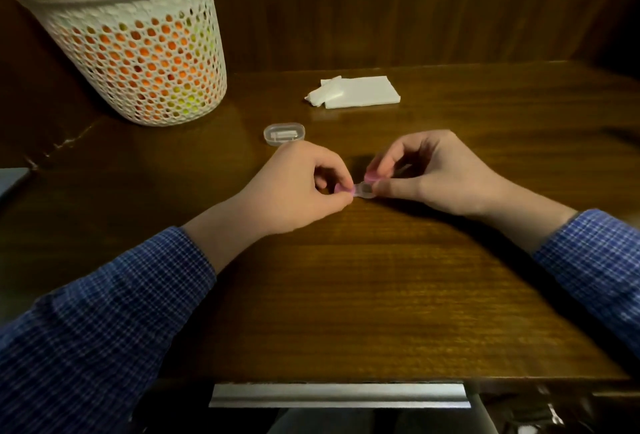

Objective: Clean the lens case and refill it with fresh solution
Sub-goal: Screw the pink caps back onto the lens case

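1. Silver handle (338,394) sits at the very front edge of the brown wooden table (346,295).
2. Two blue checked sleeves (86,329) come in from both sides.
3. Left hand (298,187) has its fingers curled in. It pinches the left end of the little lens case (362,189), where a bit of pink shows.
4. Right hand (429,173) has its fingers curled too. Its thumb and first finger pinch a small pink cap (372,175) at the right end of the case.
5. That lens case is clear and tiny. It is between the two hands, in the middle of the table, low over the wood. I cannot tell if it touches the wood.
6. Just behind the left hand lies a small clear box (284,133) with something white inside.
7. Farther back is a white pile of tissues (356,92).
8. Far back on the left stands a white basket (138,52) full of holes. Orange and yellow-green things show through.
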Available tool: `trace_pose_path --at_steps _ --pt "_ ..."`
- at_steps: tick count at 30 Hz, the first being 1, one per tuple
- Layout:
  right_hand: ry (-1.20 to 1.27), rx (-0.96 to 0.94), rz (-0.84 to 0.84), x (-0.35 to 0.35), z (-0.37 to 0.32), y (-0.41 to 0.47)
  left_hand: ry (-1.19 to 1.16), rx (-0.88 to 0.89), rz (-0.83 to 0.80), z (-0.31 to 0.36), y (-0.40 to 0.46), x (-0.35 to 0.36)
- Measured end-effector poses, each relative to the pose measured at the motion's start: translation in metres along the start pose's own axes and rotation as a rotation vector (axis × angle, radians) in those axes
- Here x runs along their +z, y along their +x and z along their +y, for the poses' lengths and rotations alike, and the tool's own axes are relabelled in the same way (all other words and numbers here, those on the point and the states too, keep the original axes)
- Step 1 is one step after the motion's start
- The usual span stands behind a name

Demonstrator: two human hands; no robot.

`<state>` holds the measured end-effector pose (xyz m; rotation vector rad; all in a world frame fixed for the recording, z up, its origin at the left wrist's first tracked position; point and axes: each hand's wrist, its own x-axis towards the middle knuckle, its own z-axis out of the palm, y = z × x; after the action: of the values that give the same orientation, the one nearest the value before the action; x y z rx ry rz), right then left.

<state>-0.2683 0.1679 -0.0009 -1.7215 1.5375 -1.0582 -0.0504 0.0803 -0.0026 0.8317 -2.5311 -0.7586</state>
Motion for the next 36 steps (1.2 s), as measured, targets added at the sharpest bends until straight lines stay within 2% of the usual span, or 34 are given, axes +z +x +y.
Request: trace_pose_path --at_steps 7,36 --pt "-0.070 -0.064 -0.002 0.0059 0.0020 -0.0029 -0.034 0.009 0.021 -0.0007 0.0006 0.0007" --pt "-0.249 -0.105 -0.043 0.0061 -0.0001 -0.0028 -0.030 0.048 0.040 -0.0023 0.0013 0.0024"
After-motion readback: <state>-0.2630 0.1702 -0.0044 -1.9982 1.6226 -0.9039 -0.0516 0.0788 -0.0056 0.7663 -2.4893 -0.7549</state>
